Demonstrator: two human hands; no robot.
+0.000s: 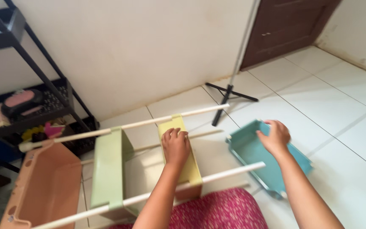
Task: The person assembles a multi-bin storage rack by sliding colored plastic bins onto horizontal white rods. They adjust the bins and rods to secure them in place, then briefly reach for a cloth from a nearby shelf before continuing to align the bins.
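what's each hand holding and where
The left hand grips the top edge of the yellow shelf. The right hand holds the blue tray by its far rim.

My shelves, yellow (187,157) and teal (255,157), look like smooth matt plastic; the floor tiles (339,106) shine glossy; the door (289,25) is dark wood.

four shelf trays (178,152), two hands (176,146)
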